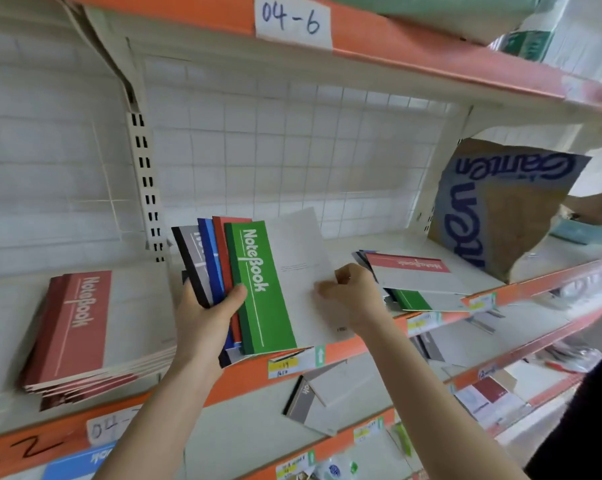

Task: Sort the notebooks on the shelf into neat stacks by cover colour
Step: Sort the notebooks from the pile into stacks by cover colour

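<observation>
A neat stack of red notebooks (85, 327) lies flat at the left end of the shelf (389, 245), its lower corner reaching the orange front edge. Below that edge, part of a blue notebook (74, 462) shows at the bottom left.

Just right of the stack, the left hand (202, 317) holds a fan of notebooks (220, 271) upright over the front edge, near the middle of the shelf. Its grip is clamped on the fan, with the thumb across the front and the fingers behind. From left to right the fan shows a black-and-grey notebook (192, 258), a blue one (209, 251), a red one (221, 244) and, foremost, a green notebook (258, 282) with "NoteBook" printed in white down its band.

The right hand (351, 292) is at the right edge of the green notebook's pale cover. Its grip is closed, the curled fingers and thumb pinching that edge.

On the lower shelf, beneath the hands, a grey notebook (303, 400) lies askew.

Right of the right hand, a loose pile of notebooks (410, 271) rests towards the front edge. A red-banded one is on top and a green one pokes out underneath.

A cardboard box (510, 209) with blue lettering leans at the right end of the shelf. On the shelf edge above is a paper label (290, 20) reading "04-6".
</observation>
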`<state>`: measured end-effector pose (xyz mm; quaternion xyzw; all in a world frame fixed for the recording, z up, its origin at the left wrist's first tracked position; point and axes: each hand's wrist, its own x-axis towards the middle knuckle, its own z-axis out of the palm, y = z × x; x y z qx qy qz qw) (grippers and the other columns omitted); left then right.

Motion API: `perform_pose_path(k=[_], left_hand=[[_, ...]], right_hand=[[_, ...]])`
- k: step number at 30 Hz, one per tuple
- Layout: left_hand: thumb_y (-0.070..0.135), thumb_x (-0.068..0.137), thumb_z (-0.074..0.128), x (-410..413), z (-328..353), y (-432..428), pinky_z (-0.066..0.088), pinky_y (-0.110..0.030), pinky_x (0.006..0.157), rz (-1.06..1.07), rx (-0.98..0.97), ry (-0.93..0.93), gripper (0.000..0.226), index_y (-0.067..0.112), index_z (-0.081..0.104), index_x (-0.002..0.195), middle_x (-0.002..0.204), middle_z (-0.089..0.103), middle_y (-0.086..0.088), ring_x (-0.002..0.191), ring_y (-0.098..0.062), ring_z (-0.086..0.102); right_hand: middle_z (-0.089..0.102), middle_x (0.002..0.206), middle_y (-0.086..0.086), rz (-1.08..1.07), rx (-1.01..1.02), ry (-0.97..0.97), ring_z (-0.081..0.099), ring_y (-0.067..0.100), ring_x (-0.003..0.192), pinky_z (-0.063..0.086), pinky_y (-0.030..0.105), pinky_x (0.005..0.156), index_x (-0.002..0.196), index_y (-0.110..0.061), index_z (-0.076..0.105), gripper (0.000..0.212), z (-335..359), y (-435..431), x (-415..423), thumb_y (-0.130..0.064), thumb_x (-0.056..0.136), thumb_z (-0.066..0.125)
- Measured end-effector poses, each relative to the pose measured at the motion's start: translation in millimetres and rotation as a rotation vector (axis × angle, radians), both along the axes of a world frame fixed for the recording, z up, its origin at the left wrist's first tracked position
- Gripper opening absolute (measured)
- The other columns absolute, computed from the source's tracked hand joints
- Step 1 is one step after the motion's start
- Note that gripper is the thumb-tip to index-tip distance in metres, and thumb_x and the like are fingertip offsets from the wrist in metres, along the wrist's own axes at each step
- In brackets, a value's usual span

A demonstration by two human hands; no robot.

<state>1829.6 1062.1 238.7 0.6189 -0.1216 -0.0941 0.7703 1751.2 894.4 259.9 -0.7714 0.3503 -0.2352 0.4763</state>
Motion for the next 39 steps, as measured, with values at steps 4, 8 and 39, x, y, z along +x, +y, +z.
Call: perform_pose_path(k=[4,8,39], left_hand=[[0.013,0.088,0.064,-0.7,-0.9,-13.7,0.049,-0.029,0.068,0.012,-0.015,0.044,0.033,0.029,0.049,0.112,0.095,0.061,0.012,0.084,-0.008,0.060],[0.015,0.088,0.064,3.5,0.4,-12.4,0.050,-0.031,0.067,0.069,0.001,0.061,0.031,0.028,0.051,0.113,0.101,0.066,0.002,0.083,-0.017,0.064],[0.015,0.092,0.057,9.2,-0.5,77.1,0.048,-0.029,0.062,0.241,-0.021,0.119,0.030,0.026,0.050,0.118,0.101,0.064,0.001,0.085,-0.016,0.063]], right_hand=[[0.050,0.066,0.002,-0.033,0.053,0.001,0.047,0.018,0.067,0.037,0.024,0.058,0.063,-0.014,0.046,0.026,-4.6,-31.3,-1.6,-0.004,0.079,0.065],[0.051,0.073,0.013,-0.107,-0.015,0.004,0.047,0.021,0.069,0.038,0.032,0.060,0.062,-0.012,0.048,0.024,-6.0,-65.5,-0.6,-0.002,0.077,0.065],[0.047,0.067,-0.001,0.391,-0.017,0.102,0.043,0.012,0.055,0.032,0.020,0.044,0.074,-0.015,0.045,0.021,-8.9,43.3,69.9,-0.018,0.088,0.060]])
